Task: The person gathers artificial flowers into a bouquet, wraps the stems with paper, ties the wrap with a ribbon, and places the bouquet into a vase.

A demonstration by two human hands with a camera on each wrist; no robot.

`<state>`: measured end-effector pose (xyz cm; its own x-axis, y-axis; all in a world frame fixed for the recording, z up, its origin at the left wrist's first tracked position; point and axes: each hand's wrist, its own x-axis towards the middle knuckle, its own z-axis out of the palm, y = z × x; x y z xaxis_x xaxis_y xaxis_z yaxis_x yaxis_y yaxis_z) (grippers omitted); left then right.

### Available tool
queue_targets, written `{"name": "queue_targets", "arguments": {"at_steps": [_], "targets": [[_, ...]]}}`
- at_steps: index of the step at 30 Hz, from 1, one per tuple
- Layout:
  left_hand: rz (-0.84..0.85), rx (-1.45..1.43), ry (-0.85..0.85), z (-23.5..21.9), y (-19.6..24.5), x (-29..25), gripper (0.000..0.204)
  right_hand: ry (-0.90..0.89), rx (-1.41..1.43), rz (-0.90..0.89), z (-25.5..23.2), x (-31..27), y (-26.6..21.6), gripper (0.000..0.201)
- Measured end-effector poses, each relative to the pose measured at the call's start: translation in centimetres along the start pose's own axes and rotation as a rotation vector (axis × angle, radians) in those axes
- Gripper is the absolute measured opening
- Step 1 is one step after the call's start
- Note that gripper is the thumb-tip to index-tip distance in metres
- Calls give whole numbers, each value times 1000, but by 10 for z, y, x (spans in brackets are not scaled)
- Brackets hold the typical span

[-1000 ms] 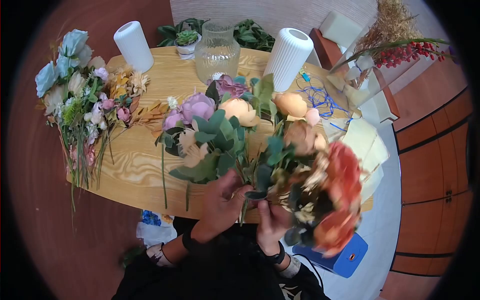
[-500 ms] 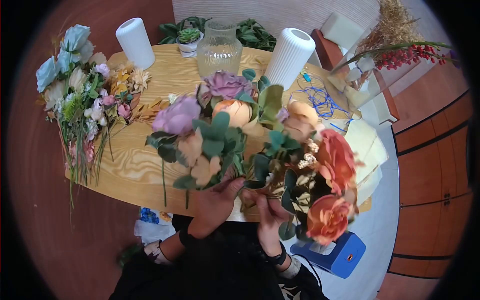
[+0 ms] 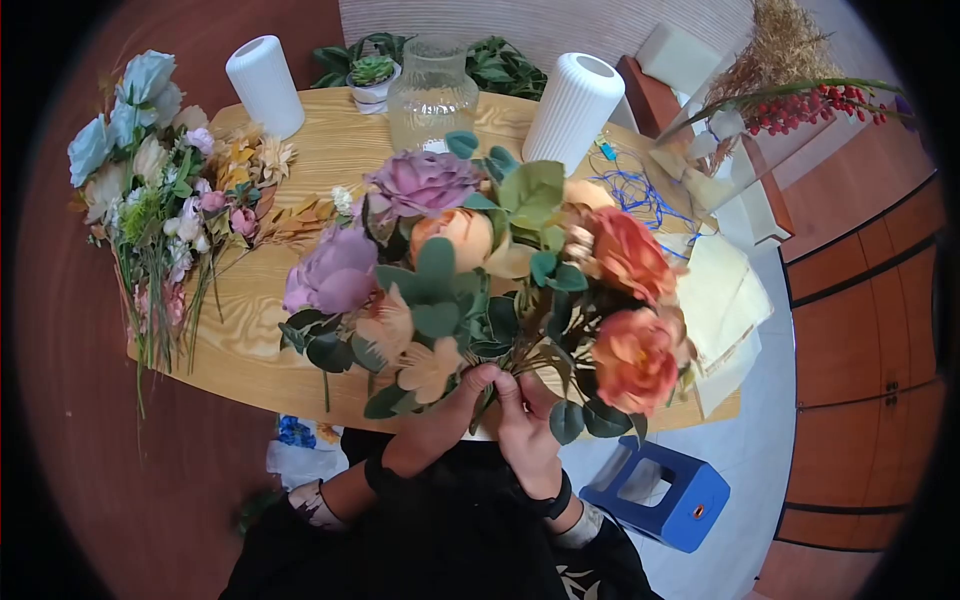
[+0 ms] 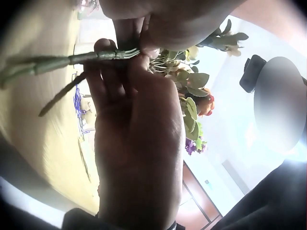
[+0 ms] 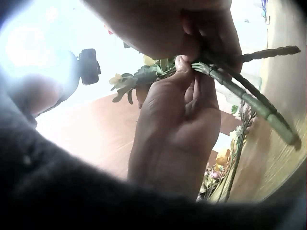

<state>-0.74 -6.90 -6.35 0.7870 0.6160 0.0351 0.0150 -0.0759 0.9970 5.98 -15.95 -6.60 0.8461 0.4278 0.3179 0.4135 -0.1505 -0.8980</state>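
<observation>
A wood-grained counter (image 3: 260, 330) spreads out in front of the person, and over its near edge the largest thing on view is a bouquet of artificial flowers (image 3: 435, 290), held up by both hands: mauve blooms and peach ones on the left and in the middle, two orange-red blooms on the right, green leaves between. At the counter's left end lies a loose heap of flowers (image 3: 180, 200), pale blue heads at the far end, stems hanging past the near edge. A blue stool (image 3: 705, 495) stands on the floor to the right of the person. Along the far side stand a ribbed white vase (image 3: 265, 87) on the left, a clear glass vase (image 3: 432, 95) near the middle and a second white vase (image 3: 575, 110) further right. Cream sheets (image 3: 725, 300) lie at the right end. The left hand (image 3: 435, 425) and right hand (image 3: 530, 440) meet just below the leaves, thumbs side by side, each with thumb and fingers pinching the bouquet's gathered stems; thick green stem ends (image 4: 57, 63) stick out beneath them. Smaller are a potted succulent (image 3: 372, 72) beside the glass vase and a tangled blue cord (image 3: 645, 197) near the second white vase.
</observation>
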Motion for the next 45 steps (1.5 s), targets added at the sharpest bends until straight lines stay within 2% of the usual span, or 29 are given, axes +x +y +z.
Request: {"name": "queue_targets", "arguments": {"at_steps": [1, 3, 5, 6, 7, 9, 10, 11, 12, 13, 14, 15, 16, 17, 18, 20, 23, 25, 27, 29, 31, 33, 34, 36, 37, 39, 42, 44, 45], "targets": [[-136, -121, 10, 0, 7, 2, 17, 0, 1, 2, -2, 3, -6, 30], [-164, -210, -2, -1, 5, 5, 16, -88, 153, 130, -7, 10, -25, 29], [207, 294, -17, -4, -15, 8, 16, -130, 160, 189, -10, 5, -18, 29], [40, 200, -75, -8, -18, 5, 21, -110, 112, 156, -10, 2, -13, 28], [37, 203, -66, -7, -13, 5, 21, -91, 67, 124, -10, 1, -11, 27], [-128, -294, 23, 2, -2, 6, 18, -115, 132, 187, -15, 1, -21, 26], [-67, -302, 23, 3, 5, 10, 14, -141, 196, 248, -15, 2, -24, 25], [-99, -283, -11, 1, 13, 13, 13, -129, 128, 197, -13, -4, -16, 23], [-114, -138, -12, -1, 12, 11, 15, -147, 63, 61, -12, -7, -5, 23], [-53, 26, 42, -1, 14, 11, 21, -149, 143, 193, -11, -12, -4, 20], [93, -254, 44, 4, 13, 12, 22, -127, 308, 318, -10, -12, -10, 17], [93, -327, 106, 9, 17, 12, 12, -99, 360, 271, -7, -12, -5, 18], [76, -350, 36, 7, 14, 15, 9, -56, 378, 265, 0, -12, -9, 20], [58, -377, -42, 5, 14, 16, 10, -3, 390, 261, 3, -11, -14, 22], [58, -372, -25, 1, 15, 15, 10, -20, 397, 262, 3, -11, -15, 22], [-73, -181, -163, -7, 25, 16, 20, -6, 301, 255, 0, -10, -13, 13], [-32, -282, -162, -6, 14, 18, 18, -68, 307, 229, -7, -14, 0, 12], [-76, -323, -177, -11, 15, 17, 20, -55, 345, 238, -1, -14, 0, 17], [-56, 15, -125, -28, 26, 15, 22, 11, 403, 193, 1, -9, -5, 17], [190, 208, 57, -57, 28, 20, 25, 49, 442, 198, 1, 2, -17, 14], [-77, 158, 267, -89, 26, 22, 24, 101, 477, 198, -4, 7, -17, 10], [106, 585, 416, -115, 9, 26, 24, 103, 431, 161, -12, 11, -10, 12], [112, 572, 410, -118, 9, 24, 24, 121, 433, 152, -13, 12, -6, 12], [-16, 702, 257, -118, 12, 21, 24, 134, 425, 161, -14, 13, 0, 12], [-10, 694, 246, -114, 9, 21, 24, 140, 427, 177, -15, 13, 0, 13], [-77, 680, 66, -101, 0, 24, 24, 158, 465, 207, -12, 11, -1, 11], [-47, 768, -24, -93, -4, 31, 22, 169, 476, 213, -11, 7, 4, 13], [-30, 483, 48, -96, 0, 30, 17, 174, 475, 224, -11, 7, 4, 13], [-48, 433, 171, -102, 7, 30, 16, 174, 467, 213, -13, 6, 6, 13]]}}
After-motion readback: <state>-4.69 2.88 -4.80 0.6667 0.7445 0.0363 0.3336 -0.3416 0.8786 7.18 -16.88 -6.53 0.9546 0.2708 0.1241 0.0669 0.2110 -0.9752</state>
